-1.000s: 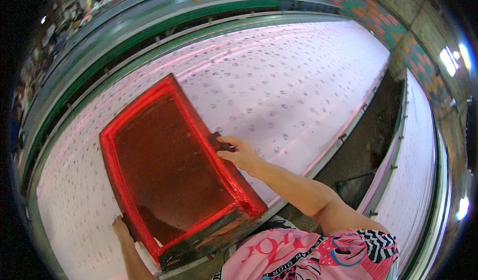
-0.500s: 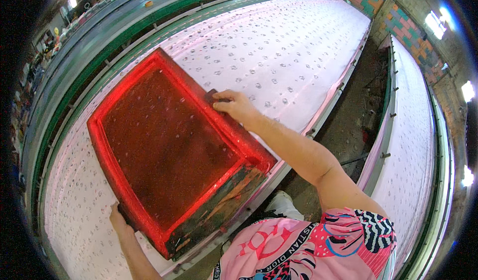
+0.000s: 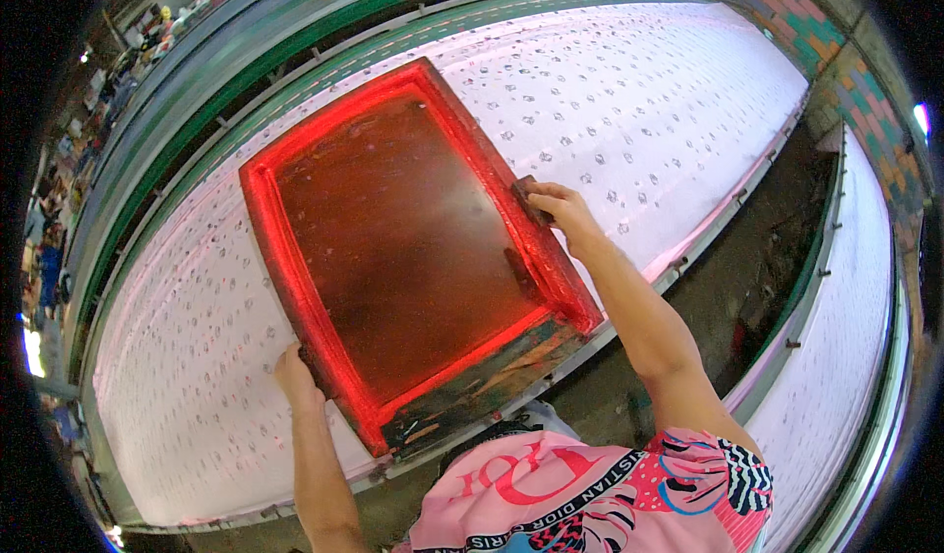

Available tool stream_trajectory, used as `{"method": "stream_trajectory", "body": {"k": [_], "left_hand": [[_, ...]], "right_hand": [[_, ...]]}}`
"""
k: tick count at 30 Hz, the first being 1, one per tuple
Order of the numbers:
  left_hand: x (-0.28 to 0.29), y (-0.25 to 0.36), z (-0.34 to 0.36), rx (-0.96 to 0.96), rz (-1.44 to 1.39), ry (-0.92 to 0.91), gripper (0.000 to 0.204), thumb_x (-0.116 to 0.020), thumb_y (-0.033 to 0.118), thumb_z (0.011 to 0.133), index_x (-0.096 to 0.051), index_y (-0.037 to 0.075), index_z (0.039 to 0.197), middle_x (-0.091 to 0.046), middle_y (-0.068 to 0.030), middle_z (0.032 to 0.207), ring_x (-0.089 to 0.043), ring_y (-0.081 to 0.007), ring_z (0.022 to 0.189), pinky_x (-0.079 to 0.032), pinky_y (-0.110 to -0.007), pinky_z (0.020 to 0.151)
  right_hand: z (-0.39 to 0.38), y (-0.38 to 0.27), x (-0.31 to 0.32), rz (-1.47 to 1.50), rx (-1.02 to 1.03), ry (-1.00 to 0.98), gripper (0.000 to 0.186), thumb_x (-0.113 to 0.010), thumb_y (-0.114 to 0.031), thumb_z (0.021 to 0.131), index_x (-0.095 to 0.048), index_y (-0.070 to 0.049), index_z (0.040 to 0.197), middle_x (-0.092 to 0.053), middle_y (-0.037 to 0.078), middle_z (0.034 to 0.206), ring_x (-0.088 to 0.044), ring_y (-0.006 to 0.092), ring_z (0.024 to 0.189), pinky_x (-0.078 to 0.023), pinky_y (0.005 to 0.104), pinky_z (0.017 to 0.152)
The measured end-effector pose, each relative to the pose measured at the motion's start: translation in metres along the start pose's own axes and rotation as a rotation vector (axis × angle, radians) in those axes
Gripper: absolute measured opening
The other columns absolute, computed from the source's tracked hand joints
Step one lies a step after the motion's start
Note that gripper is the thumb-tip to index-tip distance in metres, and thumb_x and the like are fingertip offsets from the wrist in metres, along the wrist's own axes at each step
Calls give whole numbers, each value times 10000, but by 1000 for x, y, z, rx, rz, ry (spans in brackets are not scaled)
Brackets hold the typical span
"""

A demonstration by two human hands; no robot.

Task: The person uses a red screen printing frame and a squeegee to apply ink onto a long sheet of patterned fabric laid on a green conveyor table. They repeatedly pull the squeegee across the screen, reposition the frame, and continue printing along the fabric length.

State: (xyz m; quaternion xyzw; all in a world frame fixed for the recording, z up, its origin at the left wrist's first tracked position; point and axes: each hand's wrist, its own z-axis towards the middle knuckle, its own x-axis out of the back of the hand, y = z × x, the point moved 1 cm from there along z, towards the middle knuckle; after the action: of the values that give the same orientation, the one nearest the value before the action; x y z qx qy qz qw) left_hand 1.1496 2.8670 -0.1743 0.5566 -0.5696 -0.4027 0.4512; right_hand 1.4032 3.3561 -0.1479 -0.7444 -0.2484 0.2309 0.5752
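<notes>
A large screen-printing frame (image 3: 413, 258), with a bright red border around a dark brown-red mesh, lies across a long white cloth (image 3: 639, 91) printed with small dark motifs. My right hand (image 3: 565, 214) is closed around a dark handle (image 3: 528, 195) on the frame's right side. On the opposite side, my left hand (image 3: 298, 376) grips the frame's left edge near its lower corner; its fingertips are partly hidden. The near end of the frame is stained dark and reaches the table's near edge. Whether the frame rests flat on the cloth or hovers slightly, I cannot tell.
A second long table with white cloth (image 3: 836, 327) runs along the right, beyond a dark floor gap (image 3: 703, 278). Green and blue-grey long tables (image 3: 265, 71) lie on the far left side. A multicoloured brick wall (image 3: 787, 12) stands at the far end. Small pegs line the table rails.
The frame and both hands appear farther right and higher in the view, which has itself shifted. A pale reflection now shows on the mesh. Both hands keep their hold.
</notes>
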Motion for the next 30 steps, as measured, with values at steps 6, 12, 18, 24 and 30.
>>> {"method": "stream_trajectory", "body": {"k": [6, 12, 18, 24, 30], "left_hand": [[-27, -24, -20, 19, -15, -39, 246, -642, 149, 1005, -725, -72, 936, -715, -98, 894, -651, -198, 787, -530, -375, 748], [-58, -20, -38, 43, -41, -14, 301, -628, 159, 1015, -723, -115, 1097, -737, -136, 1012, -690, -225, 897, -553, -379, 815], [-69, -24, -43, 47, 8, 0, 257, -637, 156, 1009, -701, -92, 982, -694, -113, 912, -656, -213, 834, -538, -395, 763], [-75, -37, -29, -19, 103, 9, 269, -664, 175, 996, -693, -83, 924, -671, -114, 871, -636, -213, 823, -516, -403, 746], [-61, -74, -3, -11, 244, 60, 361, -651, 218, 1004, -722, -135, 997, -739, -210, 952, -669, -270, 884, -516, -446, 805]], "right_hand": [[16, -14, 45, -6, -60, -22, 470, -767, -233, 975, -735, -11, 1388, -785, 102, 1228, -725, 198, 1087, -561, 385, 956], [33, -8, 81, -15, -97, -41, 471, -759, -252, 980, -730, -72, 1415, -791, 75, 1214, -727, 189, 1120, -560, 397, 957], [49, 2, 102, -14, -129, -78, 447, -711, -251, 1030, -714, -83, 1445, -777, 50, 1257, -711, 171, 1126, -560, 394, 947], [31, 17, 109, -564, 246, -76, 504, -752, -224, 1002, -675, -88, 1481, -700, 152, 1427, -655, 315, 1279, -516, 466, 1081], [-132, 18, 50, -893, 565, -987, 651, -896, -278, 849, -686, -119, 1444, -637, 194, 1518, -592, 428, 1401, -464, 538, 1203]]}}
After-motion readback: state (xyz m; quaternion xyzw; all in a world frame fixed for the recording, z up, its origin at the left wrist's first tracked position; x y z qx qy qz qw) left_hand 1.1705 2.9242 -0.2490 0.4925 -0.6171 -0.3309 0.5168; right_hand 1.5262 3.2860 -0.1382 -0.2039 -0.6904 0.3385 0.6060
